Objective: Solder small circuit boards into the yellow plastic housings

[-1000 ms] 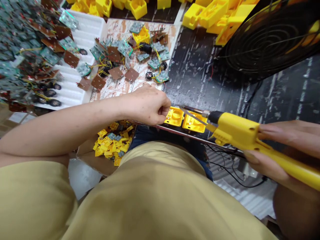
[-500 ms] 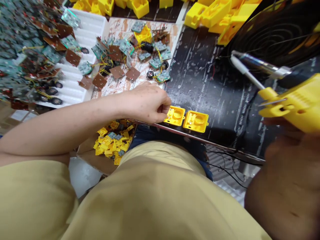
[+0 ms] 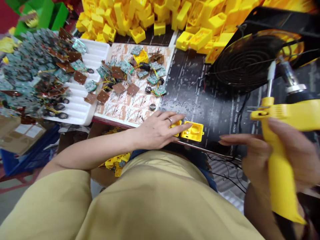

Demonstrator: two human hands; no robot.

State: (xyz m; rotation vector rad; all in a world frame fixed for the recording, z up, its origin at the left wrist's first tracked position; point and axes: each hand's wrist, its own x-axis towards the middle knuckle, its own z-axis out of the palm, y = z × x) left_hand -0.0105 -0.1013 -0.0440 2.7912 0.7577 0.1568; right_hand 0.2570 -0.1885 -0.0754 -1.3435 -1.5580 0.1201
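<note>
My left hand point(image 3: 158, 130) lies palm down at the table's front edge, fingers extended and slightly spread. It partly covers one open yellow plastic case point(image 3: 177, 128), and a fingertip reaches over a second yellow case point(image 3: 192, 132) to its right. Whether the fingers press on the cases I cannot tell. On the right, my right hand point(image 3: 292, 150) is wrapped round the handle of a yellow soldering gun point(image 3: 277, 173), index finger stretched out to the left. The gun's metal barrel and white-tipped feed tube point up and away, in front of a black fan.
A black fan point(image 3: 250, 63) stands at the back right. Yellow cases point(image 3: 147, 13) are heaped along the back. Wired circuit boards point(image 3: 32, 66) pile up at the left, partly on a white foam tray point(image 3: 82, 96). A box of yellow parts point(image 3: 117, 163) sits below the edge.
My left hand has opened from a curled grip and spread over the cases. The soldering gun has swung upright, its tip now pointing away from me. The view has shifted, showing more at the back.
</note>
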